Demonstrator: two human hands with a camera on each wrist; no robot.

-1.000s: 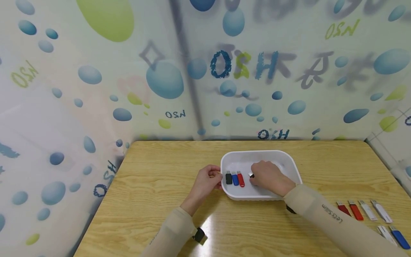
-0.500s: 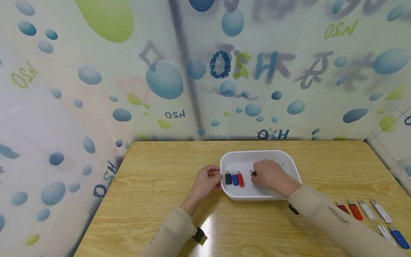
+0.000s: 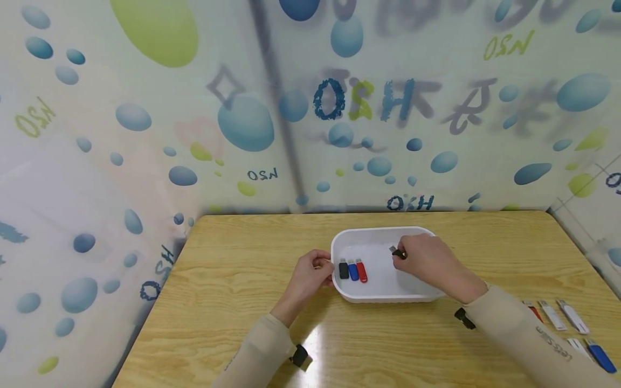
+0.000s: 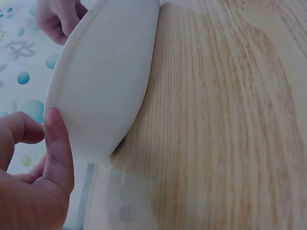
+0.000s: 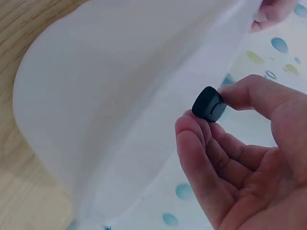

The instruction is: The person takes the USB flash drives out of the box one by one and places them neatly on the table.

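My right hand (image 3: 432, 261) pinches a black USB flash drive (image 3: 399, 253) between thumb and fingers, over the right half of a white plastic basin (image 3: 383, 298). The right wrist view shows the drive's rounded black end (image 5: 209, 104) gripped at the fingertips. At the basin's left end, my left hand (image 3: 310, 272) holds the rim, its thumb and fingers (image 4: 58, 132) on either side of the edge. Inside the basin, a black flash drive (image 3: 344, 269), a blue one (image 3: 353, 271) and a red one (image 3: 362, 272) lie side by side, plugs pointing away.
On the wooden table (image 3: 233, 291), several more flash drives lie at the right: white ones (image 3: 553, 315), a blue one (image 3: 600, 355) and a red one (image 3: 533, 311) partly behind my right sleeve (image 3: 529, 328). A patterned curtain (image 3: 301, 108) hangs behind the table.
My right hand has risen from the basin floor and moved right, carrying the black flash drive. Its sleeve now covers a dark red drive on the table. The left hand stays at the rim.
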